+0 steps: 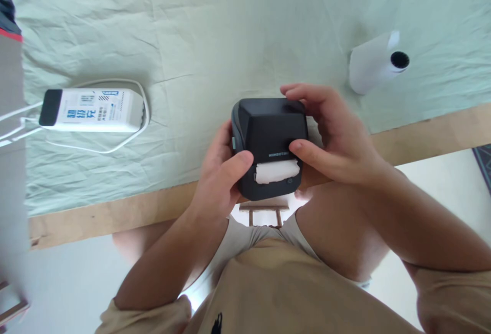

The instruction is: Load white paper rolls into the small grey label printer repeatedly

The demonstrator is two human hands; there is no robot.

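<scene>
A small black label printer (274, 129) is held between both hands over the table's near edge. A strip of white paper (277, 171) with a ragged edge shows at its front slot. My left hand (222, 170) wraps round the printer's left side, its thumb on the front corner. My right hand (332, 132) grips the right side, with the thumb on the top face near the printed lettering and the fingers at the far right corner. The printer's lid looks closed. Its underside is hidden.
A white power bank or adapter (97, 110) with white cables lies on the green cloth (192, 32) at the left. At the right on the cloth is a white paper roll (370, 64) with a black core end. The bare wooden table edge (111, 216) runs in front of my legs.
</scene>
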